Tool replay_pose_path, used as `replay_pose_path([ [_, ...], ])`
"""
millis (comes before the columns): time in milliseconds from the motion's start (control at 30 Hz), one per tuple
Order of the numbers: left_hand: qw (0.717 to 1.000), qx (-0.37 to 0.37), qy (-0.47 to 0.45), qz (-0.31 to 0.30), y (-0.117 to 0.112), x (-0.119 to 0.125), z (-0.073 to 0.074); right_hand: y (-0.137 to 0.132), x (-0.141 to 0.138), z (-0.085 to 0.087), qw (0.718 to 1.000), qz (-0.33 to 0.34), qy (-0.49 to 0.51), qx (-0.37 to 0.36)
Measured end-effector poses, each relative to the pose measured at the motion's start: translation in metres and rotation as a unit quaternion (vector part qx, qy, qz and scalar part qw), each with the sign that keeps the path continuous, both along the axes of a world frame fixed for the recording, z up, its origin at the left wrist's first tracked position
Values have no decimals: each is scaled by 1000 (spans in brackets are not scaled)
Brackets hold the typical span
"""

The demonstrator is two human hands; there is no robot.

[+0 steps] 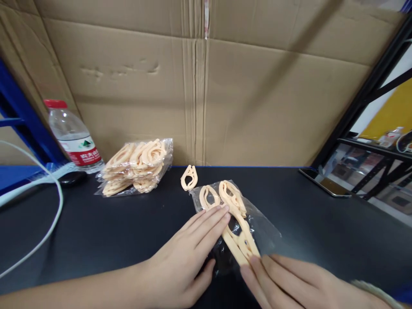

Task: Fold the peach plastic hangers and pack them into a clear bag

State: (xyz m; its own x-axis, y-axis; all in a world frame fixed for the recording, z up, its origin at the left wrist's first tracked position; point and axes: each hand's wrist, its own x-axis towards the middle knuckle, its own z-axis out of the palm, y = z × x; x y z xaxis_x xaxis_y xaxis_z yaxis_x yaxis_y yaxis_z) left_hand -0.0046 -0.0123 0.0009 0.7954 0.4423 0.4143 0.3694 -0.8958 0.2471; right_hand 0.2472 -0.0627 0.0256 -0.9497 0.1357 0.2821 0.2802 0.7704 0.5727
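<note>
A clear plastic bag with peach-coloured plastic clips inside lies on the black table. My left hand lies flat on the bag's left side, fingers stretched out and pressing it down. At the bag's near end my right hand has its fingertips on the bag and the clips, fingers extended and close together. One loose peach clip lies just beyond the bag. A stack of filled clip bags rests farther left.
A water bottle with a red cap stands at the back left beside a white cable and blue shelving. A cardboard wall closes the back. A phone lies at the table's right edge near a black rack.
</note>
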Motion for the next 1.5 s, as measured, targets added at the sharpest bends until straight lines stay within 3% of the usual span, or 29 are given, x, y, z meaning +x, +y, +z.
replay_pose_path([
  [67,1000,7,-2,-5,0,0,0,26,-23,3,999,13,37,30],
  [167,1000,11,-1,-3,0,-1,1,60,-44,-15,997,-10,71,21],
  [233,1000,7,6,12,0,-1,2,73,-50,-27,996,-30,82,-5],
  [300,1000,6,15,21,-1,-2,3,74,-50,-26,995,-39,88,-37],
  [367,1000,6,14,23,-2,-2,4,67,-44,-11,992,-24,99,-74],
  [467,1000,2,19,20,-1,-2,5,65,-31,27,978,46,164,-123],
  [533,999,-4,33,19,-1,-1,6,82,-28,47,958,54,251,-127],
  [600,999,-9,44,19,-2,-1,9,116,-30,55,945,19,292,-145],
  [767,998,6,57,14,2,-2,6,221,-56,31,975,-21,80,-208],
  [933,994,94,52,-15,21,-4,-27,276,-89,3,978,-2,32,-204],
  [1033,989,134,54,-11,28,-6,-43,285,-100,-9,980,6,17,-200],
  [1133,986,156,49,-10,29,-8,-47,286,-95,-18,980,-2,24,-198],
  [1300,988,133,71,-22,27,-7,-37,275,-50,-19,976,-31,59,-205],
  [1500,994,98,48,-16,19,-4,-17,237,12,6,959,-80,171,-209],
])
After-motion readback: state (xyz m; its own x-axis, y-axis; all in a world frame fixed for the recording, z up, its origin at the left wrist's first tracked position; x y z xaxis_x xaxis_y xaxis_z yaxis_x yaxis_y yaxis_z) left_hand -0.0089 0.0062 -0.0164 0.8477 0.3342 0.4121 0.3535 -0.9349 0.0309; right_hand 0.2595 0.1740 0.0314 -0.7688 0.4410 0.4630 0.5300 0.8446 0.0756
